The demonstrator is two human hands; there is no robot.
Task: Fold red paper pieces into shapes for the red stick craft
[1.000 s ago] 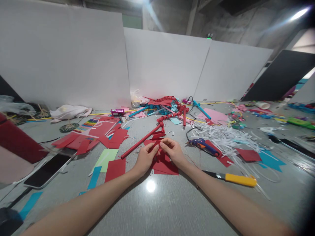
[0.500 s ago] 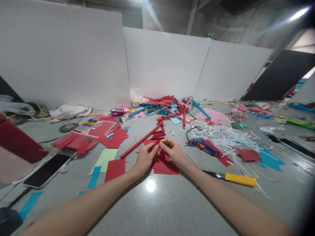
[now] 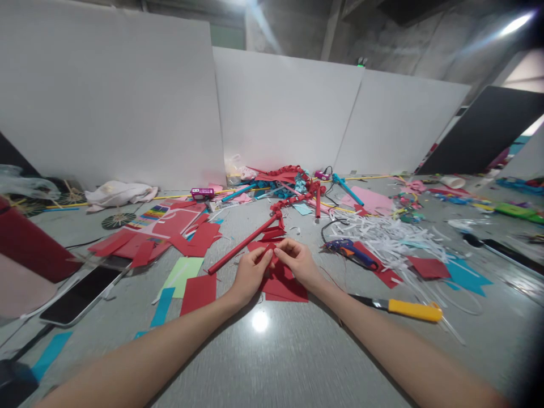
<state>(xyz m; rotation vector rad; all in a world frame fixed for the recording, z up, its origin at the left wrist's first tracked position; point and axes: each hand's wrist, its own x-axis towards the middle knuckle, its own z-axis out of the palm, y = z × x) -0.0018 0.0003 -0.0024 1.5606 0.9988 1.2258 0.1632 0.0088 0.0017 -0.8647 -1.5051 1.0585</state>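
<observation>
A small piece of red paper [image 3: 272,248] is pinched between the fingertips of my left hand [image 3: 252,273] and my right hand [image 3: 298,262]. The fingers hide part of it. Below the hands, red paper sheets [image 3: 287,290] lie on the grey table. A rolled red paper tube [image 3: 240,247] slants past my left hand, its upper end by a curled red paper chain [image 3: 293,199]. To the right of my right hand lies a blue glue gun [image 3: 351,252] with its cord. A utility knife with a yellow handle [image 3: 414,310] rests beside my right forearm.
Shredded white paper strips [image 3: 382,235] are heaped at the right. A smartphone [image 3: 83,297] lies at the left near red card sheets [image 3: 170,218] and a green paper [image 3: 182,276]. Blue tubes [image 3: 351,191] sit farther back. White panels [image 3: 289,107] stand behind the table.
The fingertips have shifted very slightly on the red paper piece, which shows a little more between them. Everything else looks the same.
</observation>
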